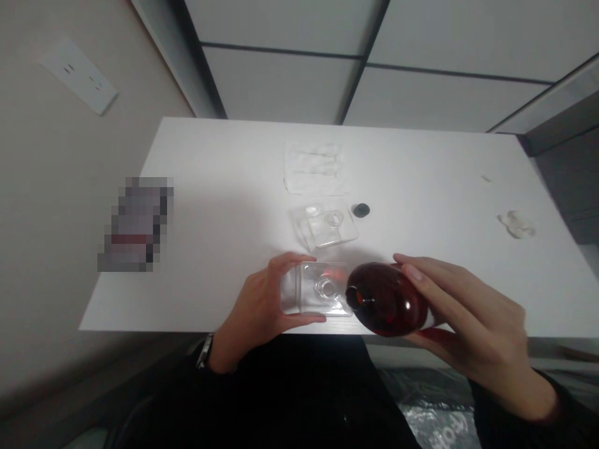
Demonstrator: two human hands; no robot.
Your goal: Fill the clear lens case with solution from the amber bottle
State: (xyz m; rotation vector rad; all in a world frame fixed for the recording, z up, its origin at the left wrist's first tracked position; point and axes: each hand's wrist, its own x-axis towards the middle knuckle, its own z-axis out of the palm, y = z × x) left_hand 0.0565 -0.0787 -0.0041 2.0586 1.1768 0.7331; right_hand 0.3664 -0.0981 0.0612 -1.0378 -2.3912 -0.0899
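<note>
My left hand grips a clear rectangular container from its left side, thumb and fingers along its two long edges, at the table's front edge. A round opening shows on top of the container. My right hand is wrapped round a dark red bottle, tilted with its mouth toward the container. The mouth is close to the container's right end; whether they touch is unclear. Just behind lies a second clear container, with a small dark cap beside it on the right.
On the white table, a clear bag with thin items lies at the back middle. A blurred-out rectangular object is at the left edge. Crumpled white pieces lie at the right. Cabinet panels stand behind the table.
</note>
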